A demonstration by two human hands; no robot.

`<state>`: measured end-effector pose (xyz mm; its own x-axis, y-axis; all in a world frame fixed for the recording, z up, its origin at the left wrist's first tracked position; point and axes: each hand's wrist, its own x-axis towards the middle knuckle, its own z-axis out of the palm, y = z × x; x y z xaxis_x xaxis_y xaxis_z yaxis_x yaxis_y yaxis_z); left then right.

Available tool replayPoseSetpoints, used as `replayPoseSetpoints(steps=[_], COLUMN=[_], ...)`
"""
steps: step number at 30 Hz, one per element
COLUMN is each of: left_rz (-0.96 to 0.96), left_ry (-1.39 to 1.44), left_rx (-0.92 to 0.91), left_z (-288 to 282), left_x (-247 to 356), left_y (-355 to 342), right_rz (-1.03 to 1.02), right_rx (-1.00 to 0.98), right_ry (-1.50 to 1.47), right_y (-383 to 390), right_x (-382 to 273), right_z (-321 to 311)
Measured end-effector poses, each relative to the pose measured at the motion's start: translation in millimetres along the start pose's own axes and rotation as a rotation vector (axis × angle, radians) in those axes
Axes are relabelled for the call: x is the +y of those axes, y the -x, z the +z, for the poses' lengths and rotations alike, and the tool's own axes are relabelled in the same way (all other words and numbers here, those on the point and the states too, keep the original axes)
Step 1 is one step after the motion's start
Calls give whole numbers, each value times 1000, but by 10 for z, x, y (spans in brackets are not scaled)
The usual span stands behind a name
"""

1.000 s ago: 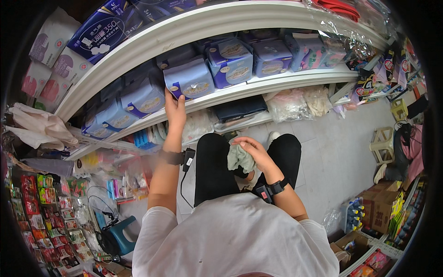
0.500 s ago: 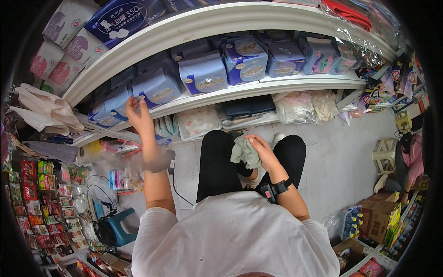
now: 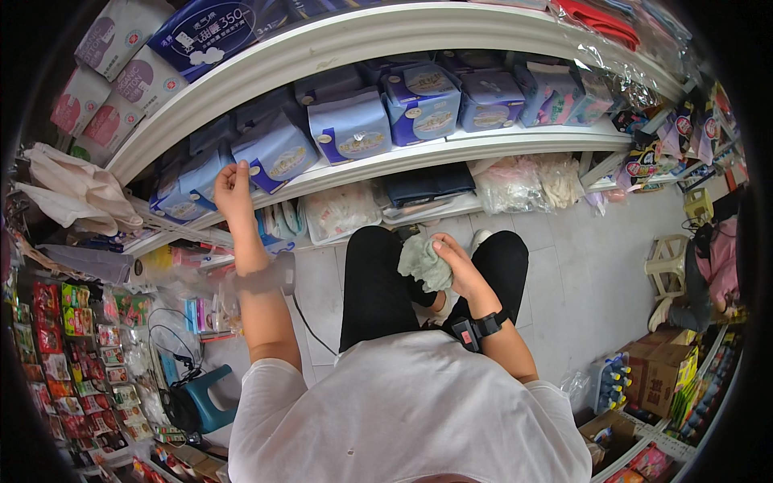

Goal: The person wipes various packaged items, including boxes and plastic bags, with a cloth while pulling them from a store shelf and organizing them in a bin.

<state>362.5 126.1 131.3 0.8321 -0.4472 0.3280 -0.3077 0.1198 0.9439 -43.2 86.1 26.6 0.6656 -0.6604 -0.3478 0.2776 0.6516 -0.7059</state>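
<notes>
My left hand (image 3: 233,191) is raised to the left end of the lower shelf. Its fingers are curled together between two light-blue soft packs, close against the left edge of one pack (image 3: 275,150) and in front of its neighbour (image 3: 204,175). Whether anything is pinched in those fingers is hidden. Over my knees, my right hand (image 3: 465,270) holds a crumpled grey-green cloth (image 3: 424,262). A black band with a small device is on my right wrist; something blurred and grey surrounds the left one.
White shelves (image 3: 451,150) curve across ahead, lined with more packs. Beneath are a bin of plastic-wrapped goods (image 3: 342,211) and dark folded fabric (image 3: 431,187). A teal stool (image 3: 211,400) stands at left behind, cardboard boxes (image 3: 651,377) at right. Another person in pink (image 3: 721,258) is far right.
My left hand has drawn its fingers together and shifted slightly left and up along the pack's edge. The cloth is still in my right hand, bunched a little differently.
</notes>
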Motion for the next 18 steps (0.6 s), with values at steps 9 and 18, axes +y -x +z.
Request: replayPoseSetpoints(steps=[9,18], left_rz=[204,4], left_ry=[344,380], left_rx=[60,-418], left_z=[-99,268], left_x=[69,61], left_y=[431,1484], right_rz=[26,-451], right_rx=[42,148], right_ry=[92,-22], right_y=[-3,-144], right_x=[23,-155], right_z=[-41,262])
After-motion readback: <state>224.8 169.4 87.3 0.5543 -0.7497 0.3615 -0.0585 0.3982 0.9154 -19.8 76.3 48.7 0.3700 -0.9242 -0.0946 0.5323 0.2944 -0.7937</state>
